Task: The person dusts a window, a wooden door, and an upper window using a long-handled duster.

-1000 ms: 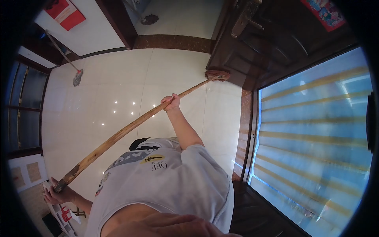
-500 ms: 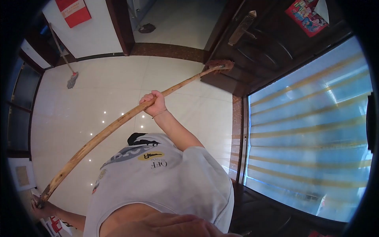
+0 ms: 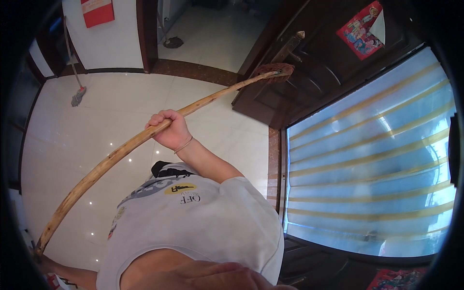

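Note:
My right hand [image 3: 170,130] is closed around the middle of a long, slightly bent wooden handle. The handle belongs to a broom [image 3: 203,100] with a reddish-brown, fibrous head, which is up in front of the dark door [image 3: 309,72], near its lower part; I cannot tell whether they touch. At the lower left edge of the view, my left hand [image 3: 44,262] is at the near end of the handle, dark and partly cut off. It appears wrapped around that end.
A grey mop [image 3: 79,96] leans at the far left wall. Another dark mop head [image 3: 173,42] lies beyond the doorway. To the right hangs a translucent striped curtain [image 3: 367,169]. A red picture [image 3: 362,31] is stuck on the door. Glossy pale tiles [image 3: 232,140] cover the floor.
My right hand has moved left and slightly up with the handle in the view. The broom head has shifted a little right and up across the door. The camera view has also turned slightly.

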A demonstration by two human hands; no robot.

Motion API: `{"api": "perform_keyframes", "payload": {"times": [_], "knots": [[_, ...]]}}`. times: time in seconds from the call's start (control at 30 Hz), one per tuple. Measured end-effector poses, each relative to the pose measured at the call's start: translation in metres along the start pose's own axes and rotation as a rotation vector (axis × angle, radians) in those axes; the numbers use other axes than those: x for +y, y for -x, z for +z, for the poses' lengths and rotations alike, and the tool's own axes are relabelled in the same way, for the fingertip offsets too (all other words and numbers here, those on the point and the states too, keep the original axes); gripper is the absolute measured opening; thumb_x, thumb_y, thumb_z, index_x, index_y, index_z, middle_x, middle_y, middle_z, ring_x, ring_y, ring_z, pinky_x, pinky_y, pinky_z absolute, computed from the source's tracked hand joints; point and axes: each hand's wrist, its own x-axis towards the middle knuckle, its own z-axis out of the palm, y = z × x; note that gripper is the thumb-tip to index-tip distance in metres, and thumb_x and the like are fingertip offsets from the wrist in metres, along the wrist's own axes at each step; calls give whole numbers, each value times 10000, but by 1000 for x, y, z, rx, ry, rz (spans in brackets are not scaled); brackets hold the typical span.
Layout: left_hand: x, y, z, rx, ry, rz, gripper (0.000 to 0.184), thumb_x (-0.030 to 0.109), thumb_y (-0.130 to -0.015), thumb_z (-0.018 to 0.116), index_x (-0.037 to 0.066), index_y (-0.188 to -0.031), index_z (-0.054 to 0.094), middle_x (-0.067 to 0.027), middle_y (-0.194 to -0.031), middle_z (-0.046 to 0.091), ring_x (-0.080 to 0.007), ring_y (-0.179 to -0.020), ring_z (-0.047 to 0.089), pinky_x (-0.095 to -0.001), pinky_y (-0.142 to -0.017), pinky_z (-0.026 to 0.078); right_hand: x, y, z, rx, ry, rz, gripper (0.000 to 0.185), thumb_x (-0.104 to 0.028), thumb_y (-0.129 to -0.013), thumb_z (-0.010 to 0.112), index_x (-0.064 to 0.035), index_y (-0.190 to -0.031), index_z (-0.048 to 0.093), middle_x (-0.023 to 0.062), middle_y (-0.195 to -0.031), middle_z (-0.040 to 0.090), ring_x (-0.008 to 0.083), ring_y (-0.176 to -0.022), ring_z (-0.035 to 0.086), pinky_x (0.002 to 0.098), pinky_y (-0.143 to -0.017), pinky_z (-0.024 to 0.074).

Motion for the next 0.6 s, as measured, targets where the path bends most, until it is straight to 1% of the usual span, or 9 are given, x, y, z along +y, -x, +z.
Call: {"api": "perform_keyframes", "payload": {"times": [0.07,0.17,0.37,0.43,0.57,0.6], "knots": [[3,9,0,-18,-7,-1,242,176,-772,695,7,-936,641,-111,-864,652,-206,-731,619,-285,-641,501,4,2,2,-7,27,8,153,-123,-748,476,-73,-606,451,58,-612,459,219,-663,490,390,-820,401],[4,15,0,-47,-21,-2,239,180,-787,678,7,-948,640,-118,-878,652,-212,-746,620,-289,-656,499,11,-9,3,61,36,50,156,-124,-747,472,-70,-601,460,64,-607,467,221,-674,500,394,-825,405],[-6,48,2,-126,-37,-23,237,187,-817,645,6,-970,638,-131,-906,652,-223,-778,623,-298,-684,496,17,-16,-24,95,112,14,149,-105,-737,471,-74,-592,451,68,-596,465,246,-649,502,409,-823,420],[-9,56,0,-154,-50,-28,238,189,-826,634,6,-978,638,-135,-915,652,-227,-789,624,-301,-694,495,18,-22,-32,148,45,66,152,-104,-734,466,-73,-587,442,68,-592,461,250,-639,497,414,-824,425],[-24,88,-5,-233,-73,-55,240,194,-846,612,6,-993,637,-143,-934,653,-234,-810,625,-306,-713,492,28,-23,-54,227,65,108,137,-92,-731,471,-72,-598,443,71,-598,459,251,-656,499,424,-816,427],[-36,103,-5,-262,-70,-63,240,199,-844,615,3,-982,634,-147,-919,649,-241,-799,622,-310,-706,490,34,-21,-59,256,58,145,136,-89,-744,473,-65,-612,450,77,-615,471,250,-677,501,425,-840,418]]}}
